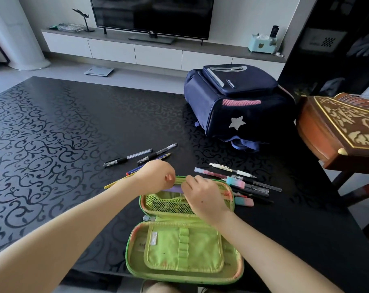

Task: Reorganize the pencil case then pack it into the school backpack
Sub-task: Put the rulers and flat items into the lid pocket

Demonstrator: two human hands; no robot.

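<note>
A lime-green pencil case (183, 248) lies open flat near the table's front edge, its mesh-pocket half farther from me. My left hand (156, 174) is closed at the far rim of that half, next to a purple strip (175, 189). My right hand (202, 197) pinches the same far rim from above. Two black gel pens (128, 157) and a blue pencil (149, 163) lie loose to the left of the case; a yellow pencil (116, 182) passes under my left wrist. To the right lie several pens (232, 170) and a pink-and-teal eraser (243, 201). A navy backpack (236, 106) with a silver star lies at the back right.
The black table (52, 144) has a scroll pattern and wide bare room on its left. A carved wooden stringed instrument (339, 132) juts in at the right edge, close to the backpack. Beyond the table stands a TV (151, 15) on a low cabinet.
</note>
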